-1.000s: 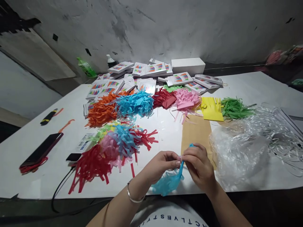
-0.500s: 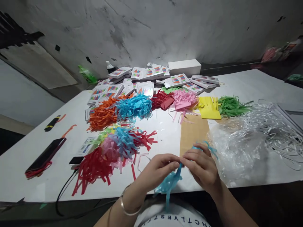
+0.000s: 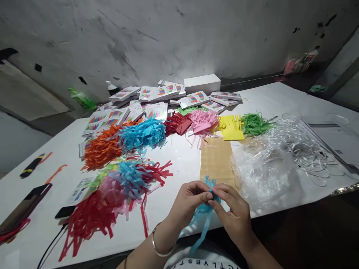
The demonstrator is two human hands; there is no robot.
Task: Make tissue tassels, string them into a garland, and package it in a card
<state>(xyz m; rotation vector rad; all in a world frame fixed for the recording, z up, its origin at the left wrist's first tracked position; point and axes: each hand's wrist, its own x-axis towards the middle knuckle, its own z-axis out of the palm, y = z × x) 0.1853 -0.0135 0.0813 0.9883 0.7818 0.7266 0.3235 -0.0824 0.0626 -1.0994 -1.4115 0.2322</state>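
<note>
Blue tissue fringe hangs below my hands at the table's front edge, with one long strip trailing over my shirt and a short tuft sticking up above the fingers. My left hand, with a bangle on the wrist, pinches the blue tissue at its middle. Fingertips of my right hand close on the same spot from the other side, almost touching the left thumb. Beneath lies a brown paper sheet. A multicoloured tassel pile rests left of my hands.
Orange, blue, red, pink, yellow and green tassels form a row before printed packets. Clear plastic lies right; a phone lies left.
The view has turned rightward. My right hand's fingers have shifted to pinch beside my left thumb, and the blue tuft now stands up between the hands instead of out to the right.
</note>
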